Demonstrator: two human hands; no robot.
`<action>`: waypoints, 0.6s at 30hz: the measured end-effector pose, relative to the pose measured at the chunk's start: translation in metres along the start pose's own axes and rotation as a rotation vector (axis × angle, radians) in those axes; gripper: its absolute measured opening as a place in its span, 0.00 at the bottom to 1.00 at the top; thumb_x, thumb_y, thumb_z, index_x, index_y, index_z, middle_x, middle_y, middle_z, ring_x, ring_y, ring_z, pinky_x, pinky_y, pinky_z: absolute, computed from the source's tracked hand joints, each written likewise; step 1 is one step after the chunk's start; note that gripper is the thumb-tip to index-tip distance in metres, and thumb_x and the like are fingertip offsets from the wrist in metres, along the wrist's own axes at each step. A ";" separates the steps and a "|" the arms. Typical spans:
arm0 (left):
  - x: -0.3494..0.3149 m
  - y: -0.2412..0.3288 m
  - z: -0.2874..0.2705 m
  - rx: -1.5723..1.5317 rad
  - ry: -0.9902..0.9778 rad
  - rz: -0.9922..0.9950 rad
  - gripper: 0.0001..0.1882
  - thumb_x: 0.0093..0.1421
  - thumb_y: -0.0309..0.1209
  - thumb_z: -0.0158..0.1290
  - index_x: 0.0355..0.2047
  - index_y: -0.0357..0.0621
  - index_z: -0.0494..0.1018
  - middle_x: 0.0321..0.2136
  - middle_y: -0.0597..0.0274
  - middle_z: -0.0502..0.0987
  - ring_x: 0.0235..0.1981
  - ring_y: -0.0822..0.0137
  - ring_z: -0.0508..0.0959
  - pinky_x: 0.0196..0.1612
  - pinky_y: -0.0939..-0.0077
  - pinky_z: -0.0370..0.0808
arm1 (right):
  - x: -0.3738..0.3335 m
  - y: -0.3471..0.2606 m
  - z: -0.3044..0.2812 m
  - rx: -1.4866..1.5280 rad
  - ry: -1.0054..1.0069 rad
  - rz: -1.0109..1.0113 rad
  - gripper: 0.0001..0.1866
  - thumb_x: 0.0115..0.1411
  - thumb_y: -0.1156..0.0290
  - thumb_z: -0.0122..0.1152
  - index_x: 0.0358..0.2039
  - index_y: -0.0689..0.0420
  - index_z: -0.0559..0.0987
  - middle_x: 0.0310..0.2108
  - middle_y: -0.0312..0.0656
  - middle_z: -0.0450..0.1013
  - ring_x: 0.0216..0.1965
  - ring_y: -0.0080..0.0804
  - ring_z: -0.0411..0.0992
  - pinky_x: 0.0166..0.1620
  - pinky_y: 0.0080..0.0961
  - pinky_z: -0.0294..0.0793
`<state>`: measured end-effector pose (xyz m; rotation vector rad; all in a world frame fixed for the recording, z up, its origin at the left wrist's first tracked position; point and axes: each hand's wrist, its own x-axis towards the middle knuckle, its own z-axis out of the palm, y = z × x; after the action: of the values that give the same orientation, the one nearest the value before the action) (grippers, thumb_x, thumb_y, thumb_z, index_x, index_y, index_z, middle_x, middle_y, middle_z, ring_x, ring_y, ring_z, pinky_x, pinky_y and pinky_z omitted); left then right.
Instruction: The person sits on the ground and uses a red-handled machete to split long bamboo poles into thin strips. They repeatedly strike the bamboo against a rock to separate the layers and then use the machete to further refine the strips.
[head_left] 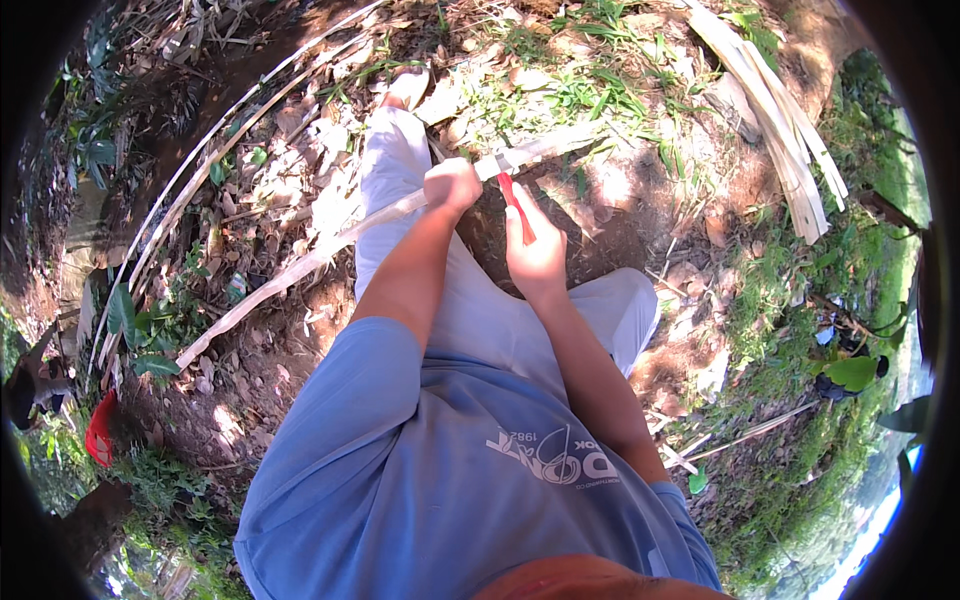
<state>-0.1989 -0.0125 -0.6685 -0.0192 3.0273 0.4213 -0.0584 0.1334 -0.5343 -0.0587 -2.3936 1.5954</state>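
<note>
A long, pale wooden strip (pixel 330 248) runs slantwise over my left leg, from the ground at lower left up to the grass beyond my legs. My left hand (pixel 453 185) is closed round it near its upper part. My right hand (pixel 535 250) grips the red handle of a knife (pixel 507 187), just right of the left hand. The short blade meets the strip at its edge; its exact shape is too small to tell. Both hands are above the ground between my legs, which are in light trousers (pixel 480 315).
Several pale split strips (pixel 775 120) lie in a bundle at upper right. Thin long strips (pixel 185 185) curve along the left. Dry leaves, grass (pixel 600 95) and bare soil surround me. A red object (pixel 100 430) lies at far left, and low green plants (pixel 140 325) stand near it.
</note>
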 end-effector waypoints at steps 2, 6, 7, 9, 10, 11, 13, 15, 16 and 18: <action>0.001 -0.010 0.008 0.012 0.015 0.058 0.12 0.56 0.36 0.55 0.29 0.43 0.84 0.32 0.46 0.85 0.35 0.46 0.87 0.40 0.56 0.83 | -0.039 0.002 -0.026 -0.082 -0.034 0.055 0.22 0.70 0.72 0.58 0.63 0.63 0.77 0.39 0.60 0.81 0.35 0.33 0.84 0.39 0.29 0.78; -0.001 -0.023 0.016 0.024 0.108 0.207 0.12 0.57 0.37 0.54 0.26 0.43 0.83 0.28 0.48 0.84 0.31 0.47 0.86 0.36 0.55 0.83 | -0.113 -0.053 -0.095 -0.104 -0.118 0.079 0.24 0.70 0.75 0.58 0.67 0.58 0.74 0.47 0.56 0.83 0.42 0.36 0.85 0.44 0.29 0.79; -0.003 -0.020 0.017 0.033 0.076 0.143 0.12 0.57 0.37 0.55 0.27 0.44 0.83 0.28 0.48 0.84 0.31 0.48 0.86 0.36 0.56 0.83 | -0.120 -0.062 -0.106 -0.106 -0.131 0.139 0.25 0.70 0.75 0.58 0.67 0.58 0.74 0.47 0.56 0.83 0.41 0.37 0.85 0.44 0.29 0.79; -0.004 -0.012 0.017 0.037 0.040 0.060 0.12 0.57 0.36 0.55 0.28 0.44 0.84 0.29 0.49 0.85 0.32 0.48 0.87 0.36 0.57 0.83 | -0.124 -0.075 -0.119 -0.113 -0.157 0.243 0.25 0.70 0.75 0.58 0.67 0.58 0.74 0.48 0.55 0.83 0.41 0.40 0.85 0.43 0.29 0.79; -0.007 -0.012 0.016 0.035 0.030 0.037 0.12 0.57 0.36 0.55 0.28 0.44 0.85 0.30 0.48 0.86 0.33 0.48 0.87 0.37 0.57 0.84 | -0.119 -0.069 -0.112 -0.089 -0.142 0.191 0.25 0.70 0.75 0.58 0.67 0.59 0.74 0.47 0.56 0.83 0.39 0.39 0.85 0.42 0.29 0.79; -0.009 -0.010 0.013 0.031 0.025 0.013 0.12 0.57 0.36 0.56 0.29 0.44 0.85 0.31 0.48 0.86 0.34 0.48 0.88 0.38 0.57 0.84 | -0.107 -0.058 -0.097 -0.066 -0.128 0.134 0.25 0.70 0.75 0.58 0.67 0.59 0.74 0.46 0.57 0.83 0.37 0.38 0.85 0.41 0.29 0.79; -0.016 0.004 0.004 0.047 -0.102 -0.005 0.12 0.58 0.36 0.55 0.32 0.44 0.86 0.34 0.48 0.87 0.37 0.49 0.88 0.40 0.58 0.84 | -0.079 -0.024 -0.062 -0.068 -0.115 0.060 0.24 0.70 0.73 0.58 0.66 0.60 0.75 0.43 0.59 0.82 0.34 0.36 0.85 0.38 0.30 0.79; -0.012 0.014 -0.012 0.036 -0.152 -0.025 0.13 0.58 0.35 0.55 0.35 0.44 0.87 0.38 0.47 0.87 0.41 0.50 0.88 0.44 0.60 0.84 | -0.035 0.000 -0.020 -0.029 -0.071 0.067 0.23 0.70 0.72 0.58 0.64 0.61 0.76 0.39 0.61 0.81 0.33 0.37 0.85 0.37 0.32 0.79; -0.011 0.012 -0.014 0.042 -0.135 -0.023 0.13 0.58 0.35 0.55 0.35 0.44 0.87 0.38 0.48 0.87 0.42 0.50 0.88 0.45 0.60 0.84 | -0.021 0.002 -0.004 0.030 -0.041 0.110 0.22 0.70 0.71 0.58 0.63 0.61 0.77 0.38 0.62 0.80 0.32 0.38 0.85 0.37 0.33 0.79; -0.006 0.011 -0.013 0.049 -0.111 -0.015 0.13 0.58 0.35 0.55 0.34 0.44 0.87 0.38 0.48 0.87 0.42 0.50 0.88 0.45 0.60 0.84 | -0.005 0.010 0.007 0.074 0.025 0.010 0.22 0.70 0.70 0.58 0.63 0.61 0.77 0.37 0.61 0.80 0.31 0.41 0.84 0.37 0.33 0.79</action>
<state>-0.1944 -0.0057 -0.6528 -0.0154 2.9253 0.3347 -0.0566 0.1304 -0.5470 -0.0760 -2.3173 1.6765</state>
